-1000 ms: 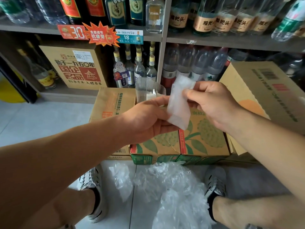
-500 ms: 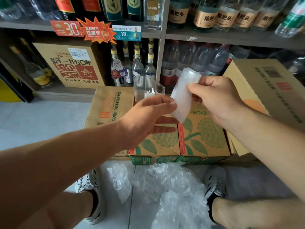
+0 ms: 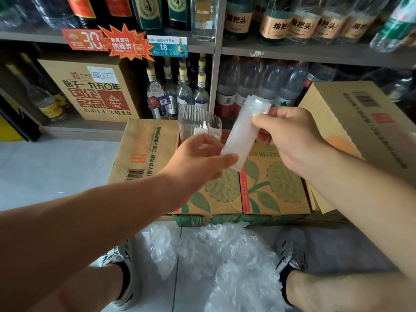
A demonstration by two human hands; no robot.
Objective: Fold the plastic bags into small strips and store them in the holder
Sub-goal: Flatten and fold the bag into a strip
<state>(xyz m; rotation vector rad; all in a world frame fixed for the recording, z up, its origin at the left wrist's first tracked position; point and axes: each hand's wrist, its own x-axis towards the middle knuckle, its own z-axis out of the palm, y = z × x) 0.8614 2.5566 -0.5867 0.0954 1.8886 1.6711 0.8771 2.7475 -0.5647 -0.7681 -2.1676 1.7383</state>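
— How many strips are in the hands?
— One folded strip [image 3: 242,136], slanted above the cardboard boxes [image 3: 270,183]. The right hand [image 3: 292,140] pinches its upper end; the left hand [image 3: 198,161], fingers stretched out, touches its lower end.
— And the holder?
— One clear ribbed holder [image 3: 199,121] stands on the boxes just behind the left hand, with white folded plastic inside. Loose bags [image 3: 225,255] lie heaped on the floor [image 3: 56,167] between two shoes [image 3: 291,251]; I cannot tell how many.

Liquor bottles [image 3: 238,16] standing along upper shelf [image 3: 315,55]; price tags [image 3: 126,43] hanging off its front edge. Brown carton [image 3: 94,91] sitting on lower shelf, left end. Fruit-printed boxes [image 3: 274,183] resting on tiled floor [image 3: 56,167].
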